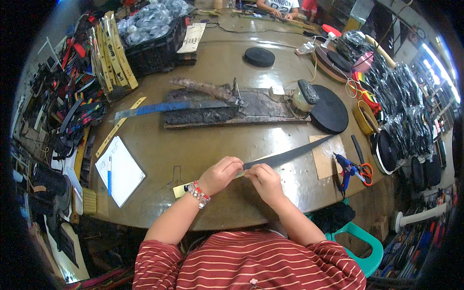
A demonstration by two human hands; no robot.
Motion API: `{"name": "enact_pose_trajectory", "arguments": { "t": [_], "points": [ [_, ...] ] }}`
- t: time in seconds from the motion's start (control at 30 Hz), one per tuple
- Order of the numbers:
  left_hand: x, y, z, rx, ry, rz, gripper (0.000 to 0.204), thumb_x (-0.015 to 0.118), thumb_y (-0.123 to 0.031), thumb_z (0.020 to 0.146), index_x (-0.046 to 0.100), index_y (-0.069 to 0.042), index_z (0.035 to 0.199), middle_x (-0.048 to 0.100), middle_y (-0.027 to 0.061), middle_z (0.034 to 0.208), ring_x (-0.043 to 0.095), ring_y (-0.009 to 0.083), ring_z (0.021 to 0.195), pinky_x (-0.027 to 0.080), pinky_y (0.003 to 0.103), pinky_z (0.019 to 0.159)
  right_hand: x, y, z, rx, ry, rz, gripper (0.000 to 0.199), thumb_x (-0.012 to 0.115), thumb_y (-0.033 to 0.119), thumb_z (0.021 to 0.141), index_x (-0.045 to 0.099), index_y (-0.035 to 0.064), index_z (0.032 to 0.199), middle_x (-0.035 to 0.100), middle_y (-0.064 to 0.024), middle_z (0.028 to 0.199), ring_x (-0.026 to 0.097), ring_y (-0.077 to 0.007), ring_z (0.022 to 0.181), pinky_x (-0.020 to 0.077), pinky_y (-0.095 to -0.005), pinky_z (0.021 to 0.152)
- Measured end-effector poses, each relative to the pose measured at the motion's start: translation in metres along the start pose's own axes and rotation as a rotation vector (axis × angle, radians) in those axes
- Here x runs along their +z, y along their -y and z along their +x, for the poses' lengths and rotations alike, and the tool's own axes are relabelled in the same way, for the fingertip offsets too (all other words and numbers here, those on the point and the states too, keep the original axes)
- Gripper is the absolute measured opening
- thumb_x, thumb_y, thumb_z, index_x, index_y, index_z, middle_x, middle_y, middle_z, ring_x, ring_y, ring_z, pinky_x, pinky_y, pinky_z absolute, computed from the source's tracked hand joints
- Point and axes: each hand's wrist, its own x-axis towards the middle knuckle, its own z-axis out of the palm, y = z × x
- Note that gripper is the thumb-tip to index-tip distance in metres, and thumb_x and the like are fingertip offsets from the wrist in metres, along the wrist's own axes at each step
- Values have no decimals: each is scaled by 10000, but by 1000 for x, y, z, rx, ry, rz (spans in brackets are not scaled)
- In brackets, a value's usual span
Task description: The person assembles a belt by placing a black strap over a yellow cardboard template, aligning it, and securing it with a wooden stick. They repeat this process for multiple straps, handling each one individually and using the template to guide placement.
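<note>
The end of a black webbing strap [290,155] lies between my two hands near the table's front edge. My left hand [221,175], with bead bracelets on its wrist, is closed with its fingertips at the strap's end. Close beside it, my right hand [265,182] pinches the same end. Under my hands lies a pale yellow measuring strip [180,190], partly covered by them. From my hands the strap runs up to the right toward a large black webbing roll [329,110]. My fingers hide the exact tip of the strap.
Right of my hands are a wooden board [325,157], a blue glue gun [344,169] and orange-handled scissors [366,175]. Ahead stands a dark plank jig [270,108] with a blue strip [159,109]. Left lie paper [124,176] and a pen [109,176]. Another person [280,8] works opposite.
</note>
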Motion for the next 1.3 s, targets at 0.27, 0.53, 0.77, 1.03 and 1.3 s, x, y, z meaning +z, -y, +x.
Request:
{"name": "enact_pose_trajectory", "arguments": {
  "t": [0.27, 0.53, 0.77, 1.03, 1.3],
  "points": [
    [4, -2, -1, -14, -14, 10, 160, 606, -16, 766, 595, -34, 924, 576, 78, 916, 597, 232, 838, 505, 317, 732, -8, -3, 0, 149, 47, 67, 119, 704, 50, 729, 623, 24, 812, 626, -113, 821, 626, -258, 755, 505, -323, 665],
    [4, -2, -2, -19, -3, 25, 185, 612, 31, 742, 617, -36, 915, 590, 95, 884, 602, 244, 808, 512, 323, 701, -18, -5, 19, 421, 89, 277, 114, 663, 100, 801, 644, 5, 860, 647, -121, 797, 626, -201, 687, 501, -293, 645],
    [12, -4, -3, -242, -50, -117, 88, 586, 18, 822, 587, 1, 908, 598, 82, 874, 622, 177, 792, 533, 284, 679, -13, -3, 28, 353, 126, 11, 80, 656, 82, 794, 640, 15, 834, 586, -130, 823, 586, -249, 708, 478, -334, 626],
    [21, 6, -8, -826, -139, -813, 82, 544, -8, 889, 517, 23, 959, 587, 41, 860, 614, 104, 752, 539, 247, 683, -1, -8, 28, -59, -17, -35, 133, 668, 41, 748, 608, 30, 867, 573, -123, 894, 573, -298, 838, 481, -366, 730],
    [23, 7, -9, -820, -195, -884, 56, 550, -1, 883, 512, 13, 923, 602, 48, 843, 616, 102, 741, 545, 242, 679, 25, -18, 27, -73, -97, -94, 128, 648, 37, 741, 543, 13, 811, 538, -128, 859, 554, -314, 828, 472, -386, 726]
  ]
}}
